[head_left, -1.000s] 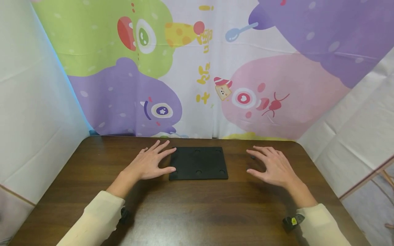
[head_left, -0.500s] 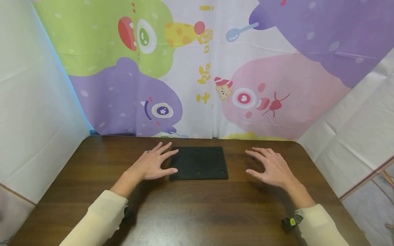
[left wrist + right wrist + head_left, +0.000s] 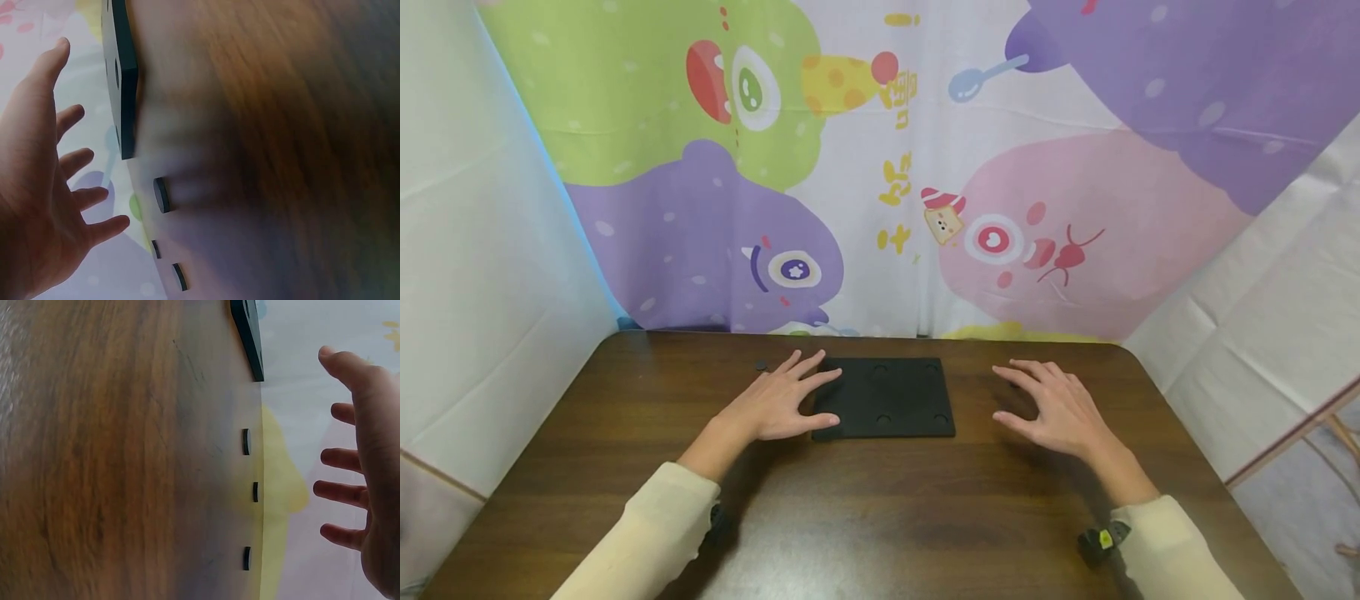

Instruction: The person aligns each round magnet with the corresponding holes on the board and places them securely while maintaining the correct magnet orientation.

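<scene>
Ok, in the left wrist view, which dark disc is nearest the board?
The uppermost disc, which looks largest; the two lower discs sit farther from the board.

One board [image 3: 887,396], six discs [image 3: 162,195] [image 3: 156,249] [image 3: 180,277] [image 3: 246,442] [image 3: 255,492] [image 3: 247,558], two hands [image 3: 777,406] [image 3: 1058,410].

Cartoon curtain [image 3: 865,167] and white sheets [image 3: 482,250] enclose a tabletop booth [image 3: 1232,358]

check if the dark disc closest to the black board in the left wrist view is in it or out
Out: the dark disc lies on the wooden table, with a visible gap between it and the black board.
</scene>
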### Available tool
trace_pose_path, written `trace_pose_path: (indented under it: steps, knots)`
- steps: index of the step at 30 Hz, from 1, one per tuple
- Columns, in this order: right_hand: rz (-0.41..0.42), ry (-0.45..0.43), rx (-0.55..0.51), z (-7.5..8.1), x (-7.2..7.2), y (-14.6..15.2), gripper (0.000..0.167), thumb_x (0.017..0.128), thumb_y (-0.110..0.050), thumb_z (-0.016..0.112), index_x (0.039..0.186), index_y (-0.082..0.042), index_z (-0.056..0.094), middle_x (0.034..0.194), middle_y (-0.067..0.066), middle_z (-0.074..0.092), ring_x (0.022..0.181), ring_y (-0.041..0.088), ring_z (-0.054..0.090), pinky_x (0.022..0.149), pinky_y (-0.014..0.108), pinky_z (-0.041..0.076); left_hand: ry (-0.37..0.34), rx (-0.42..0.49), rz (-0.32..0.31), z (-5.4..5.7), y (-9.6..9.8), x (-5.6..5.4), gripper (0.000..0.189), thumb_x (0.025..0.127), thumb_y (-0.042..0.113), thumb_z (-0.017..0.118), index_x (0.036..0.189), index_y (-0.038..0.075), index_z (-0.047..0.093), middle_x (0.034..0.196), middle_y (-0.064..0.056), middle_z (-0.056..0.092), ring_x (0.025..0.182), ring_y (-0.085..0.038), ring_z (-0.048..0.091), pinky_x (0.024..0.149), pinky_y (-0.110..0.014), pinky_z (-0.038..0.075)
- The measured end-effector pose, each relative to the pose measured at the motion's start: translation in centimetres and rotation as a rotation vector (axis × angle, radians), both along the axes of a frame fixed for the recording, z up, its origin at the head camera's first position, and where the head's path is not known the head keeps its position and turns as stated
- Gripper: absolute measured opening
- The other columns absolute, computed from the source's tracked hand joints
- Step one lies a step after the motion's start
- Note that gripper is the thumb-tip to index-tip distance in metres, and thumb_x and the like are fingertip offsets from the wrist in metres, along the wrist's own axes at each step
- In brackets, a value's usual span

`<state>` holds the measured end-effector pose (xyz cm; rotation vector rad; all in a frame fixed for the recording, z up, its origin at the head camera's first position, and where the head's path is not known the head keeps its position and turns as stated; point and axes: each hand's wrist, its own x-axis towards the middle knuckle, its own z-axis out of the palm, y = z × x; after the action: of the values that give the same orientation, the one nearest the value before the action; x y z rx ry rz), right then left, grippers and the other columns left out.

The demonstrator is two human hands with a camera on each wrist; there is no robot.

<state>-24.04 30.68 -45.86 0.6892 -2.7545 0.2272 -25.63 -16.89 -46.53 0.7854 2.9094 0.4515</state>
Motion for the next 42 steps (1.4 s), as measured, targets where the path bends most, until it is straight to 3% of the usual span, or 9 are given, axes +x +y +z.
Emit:
trace_pose_path:
  steps: [11,22,32,42]
  knots:
    - [-0.018,-0.022,0.025,-0.09,-0.08,-0.14,0.069,0.095,-0.052,0.085,0.156,-0.024,0.069,0.152,0.015,0.07,0.131,0.042,0.067,0.095,0.062,0.058,-0.008,-0.01,-0.027,0.03,0.35,-0.15,0.081,0.105,0.067,0.066,0.173,0.026,0.048,0.188,-0.017,0.03,0.17,-0.059,0.028,0.117,-0.086,0.044]
    - [-0.02,-0.066,0.047,-0.56,0.06,-0.3,0.067,0.095,-0.045,0.085,0.156,-0.023,0.069,0.144,0.016,0.072,0.128,0.041,0.068,0.096,0.062,0.059,-0.038,-0.021,-0.035,-0.28,0.4,-0.36,0.082,0.104,0.067,0.068,0.173,0.027,0.048,0.188,-0.017,0.027,0.171,-0.06,0.027,0.118,-0.087,0.043]
    - [-0.02,-0.126,0.068,-0.51,0.15,-0.21,0.057,0.097,-0.04,0.084,0.149,-0.022,0.074,0.132,0.011,0.075,0.117,0.036,0.07,0.084,0.053,0.057,-0.056,-0.023,-0.04,-0.42,0.51,-0.59,0.082,0.105,0.066,0.068,0.173,0.027,0.047,0.189,-0.016,0.026,0.171,-0.059,0.026,0.118,-0.088,0.042]
    - [-0.018,-0.138,0.082,-0.92,-0.06,-0.17,0.051,0.097,-0.037,0.085,0.145,-0.022,0.077,0.127,0.009,0.076,0.114,0.034,0.071,0.082,0.052,0.057,-0.078,-0.029,-0.037,-0.5,0.61,-0.97,0.083,0.105,0.067,0.067,0.175,0.028,0.045,0.19,-0.015,0.024,0.172,-0.059,0.026,0.12,-0.088,0.039]
